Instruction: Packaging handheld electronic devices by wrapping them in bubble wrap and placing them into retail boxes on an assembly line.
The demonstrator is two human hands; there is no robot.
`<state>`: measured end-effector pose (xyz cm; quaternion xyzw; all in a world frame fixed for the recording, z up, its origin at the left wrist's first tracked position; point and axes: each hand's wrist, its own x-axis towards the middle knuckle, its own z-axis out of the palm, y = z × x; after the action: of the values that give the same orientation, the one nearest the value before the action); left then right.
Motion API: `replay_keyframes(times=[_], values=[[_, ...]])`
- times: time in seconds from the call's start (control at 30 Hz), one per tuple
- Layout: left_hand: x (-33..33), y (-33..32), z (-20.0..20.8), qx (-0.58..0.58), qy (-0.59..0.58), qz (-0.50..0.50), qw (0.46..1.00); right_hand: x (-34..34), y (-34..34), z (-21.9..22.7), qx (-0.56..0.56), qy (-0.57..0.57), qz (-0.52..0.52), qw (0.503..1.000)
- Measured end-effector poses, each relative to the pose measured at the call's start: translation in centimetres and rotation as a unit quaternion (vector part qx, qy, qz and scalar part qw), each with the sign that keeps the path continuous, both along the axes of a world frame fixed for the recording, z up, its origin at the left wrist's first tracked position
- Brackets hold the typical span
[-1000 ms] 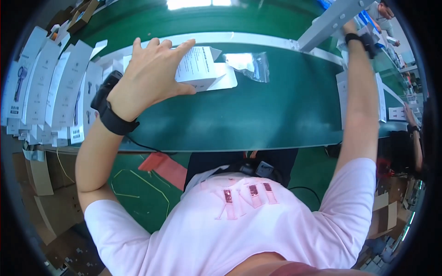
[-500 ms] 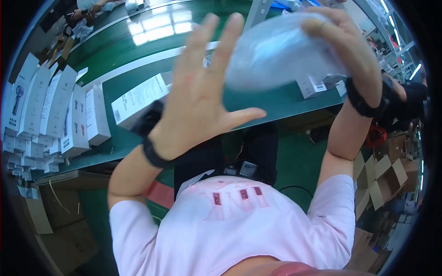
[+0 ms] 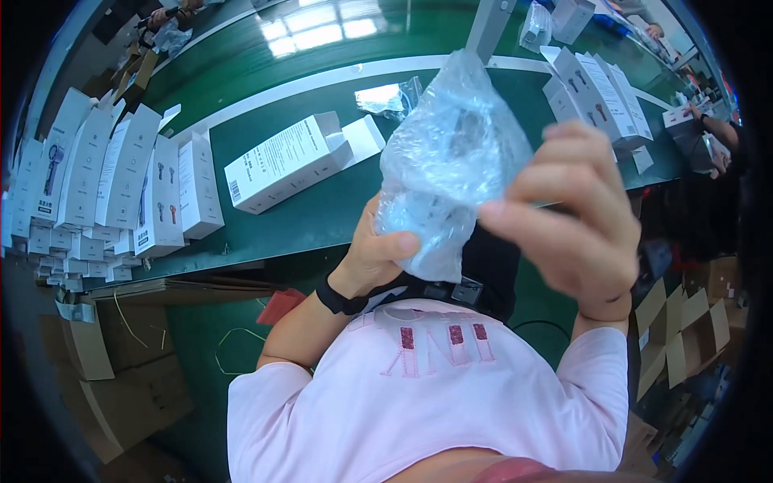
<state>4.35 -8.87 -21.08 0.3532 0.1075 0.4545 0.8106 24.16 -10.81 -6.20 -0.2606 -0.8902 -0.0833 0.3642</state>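
A clear bubble-wrap bag [image 3: 451, 145] hangs upright in front of my body, with something dark faintly showing through the plastic; its kind cannot be made out. My left hand [image 3: 378, 245] grips the bag's lower left side, its thumb across the front and the other fingers hidden behind. At the bag's right edge is my right hand [image 3: 576, 213], slightly blurred. Its fingers are curled and its thumb and fingertip press together against the plastic. Left of the bag, a white carton [image 3: 282, 165] lies on the green table [image 3: 322, 221] with its end flap out.
White cartons [image 3: 117, 173] stand in a row at the left, above a stack of more. Others [image 3: 596, 97] stand at the far right. A small clear packet [image 3: 390, 98] lies behind the bag. Another person's hand [image 3: 692, 111] is at the right. An open brown box [image 3: 676, 334] sits below.
The bubble-wrap bag has come from the upper right to the middle, nearer my body. My left hand, spread and empty before, has lowered and taken hold of it. My right hand has come down.
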Motion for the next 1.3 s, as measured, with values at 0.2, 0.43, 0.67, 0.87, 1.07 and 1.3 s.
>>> replay_keyframes(times=[0.2, 0.43, 0.67, 0.87, 1.07, 1.3], values=[[-0.7, -0.7, 0.4, -0.127, -0.099, -0.086, 0.983, -2.9, 1.2, -1.9, 0.084, 0.047, -0.02, 0.995], [-2.0, 0.3, 1.9, 0.397, 0.366, 0.334, 0.773, -2.6, -0.2, -2.4, -0.025, 0.008, -0.035, 0.999], [-2.3, 0.6, 2.4, 0.455, 0.405, 0.435, 0.664, -2.6, -0.3, -3.2, -0.01, -0.024, -0.059, 0.998], [-2.1, 0.8, 2.6, 0.455, 0.423, 0.432, 0.653, -2.3, -0.3, -3.7, -0.007, -0.001, -0.072, 0.997], [-4.2, 1.4, 2.9, 0.47, 0.409, 0.373, 0.688, -1.6, 2.1, -0.9, -0.057, 0.043, -0.095, 0.993], [-9.9, 2.5, 2.9, 0.36, 0.406, 0.524, 0.656, -4.4, 15.5, -0.1, -0.523, 0.068, 0.029, 0.849]])
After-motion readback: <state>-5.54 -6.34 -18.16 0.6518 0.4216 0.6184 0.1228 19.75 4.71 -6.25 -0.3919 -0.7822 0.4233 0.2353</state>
